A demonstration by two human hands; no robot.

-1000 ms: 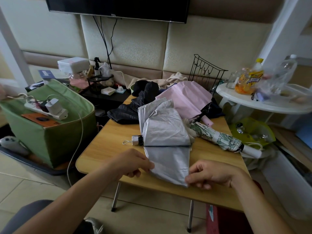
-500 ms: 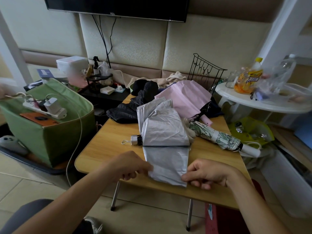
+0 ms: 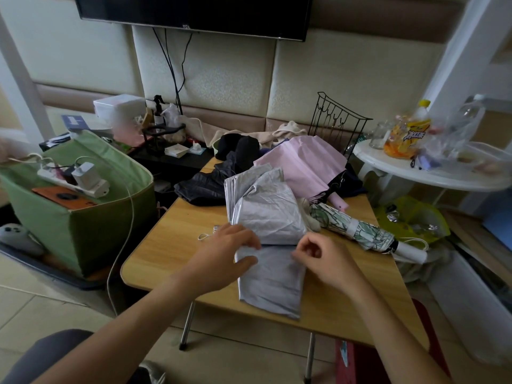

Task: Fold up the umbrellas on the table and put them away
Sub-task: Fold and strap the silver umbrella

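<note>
Four umbrellas, silver umbrella (image 3: 266,214) pinched by left hand (image 3: 224,259), right hand (image 3: 327,261) fingers

silver umbrella (image 3: 267,217): creased shiny cloth | table (image 3: 171,239): smooth wood
</note>
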